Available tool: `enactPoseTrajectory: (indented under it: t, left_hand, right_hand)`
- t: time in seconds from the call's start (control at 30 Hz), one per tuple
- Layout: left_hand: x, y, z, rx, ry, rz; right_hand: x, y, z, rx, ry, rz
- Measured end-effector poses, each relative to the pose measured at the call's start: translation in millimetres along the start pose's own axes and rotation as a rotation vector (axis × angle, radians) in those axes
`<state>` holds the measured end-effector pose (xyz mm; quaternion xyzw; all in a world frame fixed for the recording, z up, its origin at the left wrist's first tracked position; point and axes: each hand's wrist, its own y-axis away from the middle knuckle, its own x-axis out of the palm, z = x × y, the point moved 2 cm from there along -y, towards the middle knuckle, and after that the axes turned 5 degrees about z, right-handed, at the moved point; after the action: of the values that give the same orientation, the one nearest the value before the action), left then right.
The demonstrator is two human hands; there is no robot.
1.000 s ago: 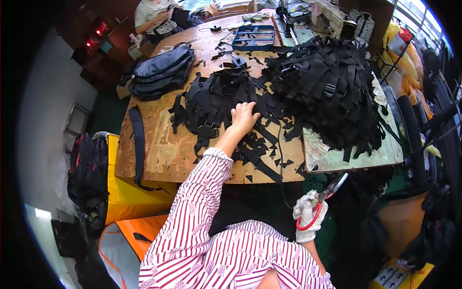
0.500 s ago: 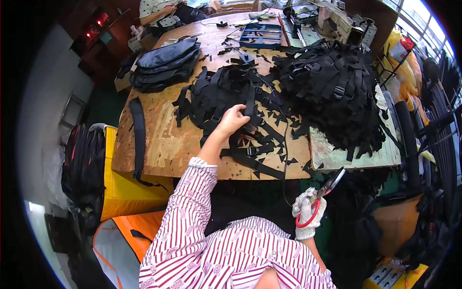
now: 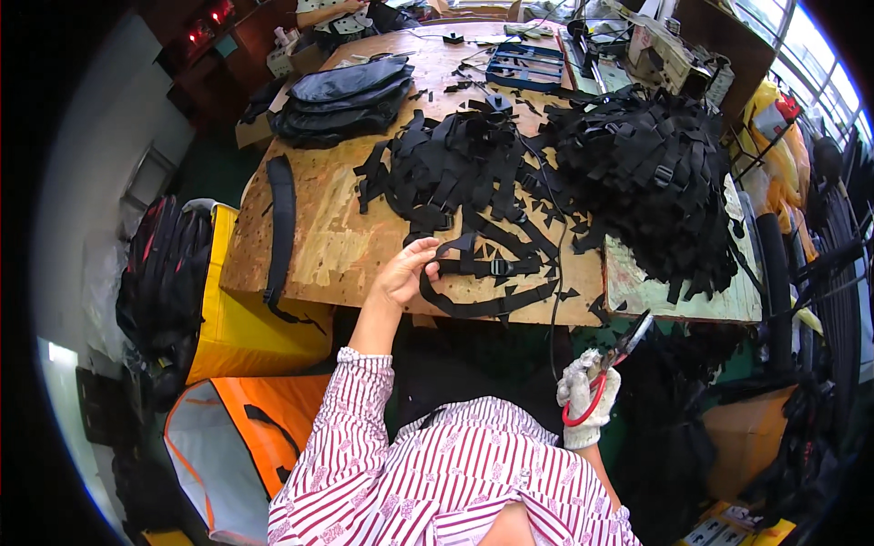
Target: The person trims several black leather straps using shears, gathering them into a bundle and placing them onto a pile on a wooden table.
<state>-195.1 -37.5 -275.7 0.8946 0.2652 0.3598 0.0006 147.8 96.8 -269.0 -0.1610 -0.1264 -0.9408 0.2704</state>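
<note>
At the front edge of the wooden worktable, my bare left hand (image 3: pixel 401 276) pinches one end of a black webbing strap (image 3: pixel 482 308). The strap curves away to the right over the board, near a black plastic buckle (image 3: pixel 499 267). Below the table edge on the right, my right hand (image 3: pixel 579 397), in a white knitted glove, grips red-handled scissors (image 3: pixel 631 338) with the blades pointing up and to the right. Just beyond my left hand lies a heap of black straps (image 3: pixel 452 164) with small cut scraps around it.
A larger pile of black webbing pieces (image 3: pixel 642 182) covers the right side. A padded shoulder strap (image 3: pixel 281 218) and stacked black bags (image 3: pixel 343 100) lie left. A blue tray (image 3: pixel 525 67) and a dark cord (image 3: pixel 557 218) are on the table. Another person's arm (image 3: pixel 330 13) shows at the far left.
My left hand has come back from the heap toward the table's front edge, now with a strap end in it. My right hand and the scissors have hardly moved.
</note>
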Motion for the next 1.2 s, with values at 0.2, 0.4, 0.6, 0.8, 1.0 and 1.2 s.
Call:
enactPoseTrajectory:
  t: [0.2,0.4,0.6,0.8,1.0,1.2]
  left_hand:
    - [28.2,16.1,19.2,-0.063,0.101,-0.051]
    - [53.8,26.4,35.0,0.002,0.066,-0.049]
    - [65.7,41.2,47.6,-0.025,0.127,0.084]
    - [80.9,53.6,53.8,-0.034,-0.040,-0.091]
    - [86.9,61.2,56.4,0.088,-0.147,-0.170]
    - [101.1,59.5,62.6,0.115,-0.254,-0.155]
  right_hand:
    - [-2.0,2.6,-13.9,0.131,0.158,0.037]
    - [5.0,2.2,-19.2,-0.018,0.436,0.276]
    - [28.8,4.1,-8.2,-0.107,0.522,0.440]
    - [33.0,3.7,-9.8,-0.043,0.599,0.480]
    - [42.5,1.7,-3.0,-0.019,0.805,0.475]
    - [37.3,1.9,-9.7,-0.059,0.888,0.435]
